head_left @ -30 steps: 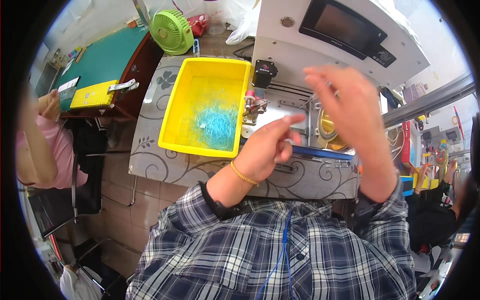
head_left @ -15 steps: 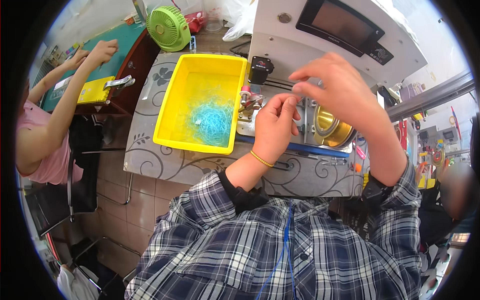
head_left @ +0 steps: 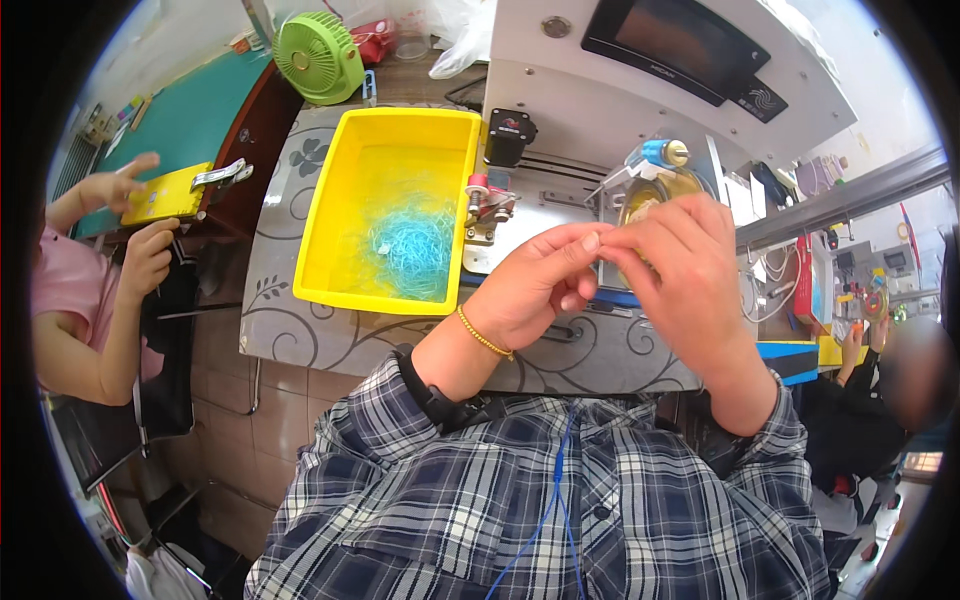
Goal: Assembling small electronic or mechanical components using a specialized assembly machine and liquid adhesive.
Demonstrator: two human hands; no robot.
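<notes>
My left hand [head_left: 535, 282] and my right hand [head_left: 680, 280] meet at the fingertips in front of the machine [head_left: 545, 220]. Both are pinched closed; whatever lies between the fingers is too fine or too hidden to make out. Just left of my left hand is a yellow bin [head_left: 312, 225] with a tangle of thin turquoise strands [head_left: 412, 250] in it. A small red and metal clamp-like part [head_left: 485, 200] sits by the bin's right wall. Behind my right hand, a gold-coloured spool [head_left: 645, 200] is partly covered, with a blue cylindrical part [head_left: 660, 153] above it.
A dark screen [head_left: 670, 45] is set in the machine's white housing. At the back left stands a green fan [head_left: 318, 58]. To the left, a person in pink [head_left: 80, 300] works by a green-topped desk [head_left: 200, 105]. Another person in dark clothes [head_left: 850, 430] is at the right.
My right hand has come down and left to meet my left hand, uncovering the blue cylindrical part. My left hand has shifted slightly down. The person at left has lowered one hand.
</notes>
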